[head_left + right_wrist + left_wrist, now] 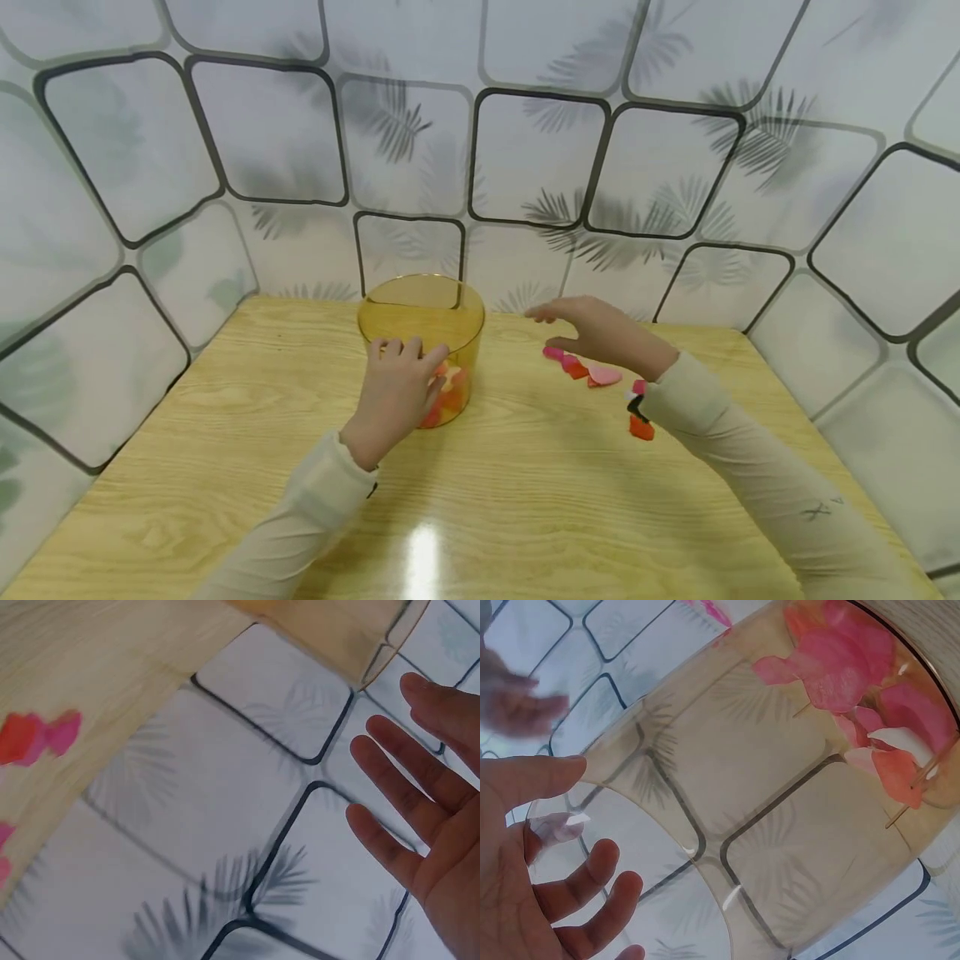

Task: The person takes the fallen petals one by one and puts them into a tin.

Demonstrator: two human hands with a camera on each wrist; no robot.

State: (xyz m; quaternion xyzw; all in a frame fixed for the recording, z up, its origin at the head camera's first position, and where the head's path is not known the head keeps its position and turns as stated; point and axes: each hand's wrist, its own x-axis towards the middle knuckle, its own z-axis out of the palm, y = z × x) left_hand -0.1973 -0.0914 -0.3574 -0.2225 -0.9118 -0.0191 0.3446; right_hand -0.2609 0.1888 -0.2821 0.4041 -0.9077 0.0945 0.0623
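A clear amber plastic bucket [471,354] stands upright on the table, holding pink, orange and white artificial petals [840,671] at its bottom. Loosely bent, the fingers of my left hand [396,392] are at the bucket's near rim with thumb and fingers spread apart. Whether they touch the rim I cannot tell. To the right of the bucket, my right hand [600,333] hovers over the table with fingers extended and nothing in them. Below it lie loose pink and red petals [576,367]. More petals [641,427] lie by the right wrist, partly hidden by the sleeve.
The wood-grain table [510,500] reaches back to pale, patterned walls [540,158] on three sides. The bucket stands near the table's back edge. Light reflects off the front of the tabletop.
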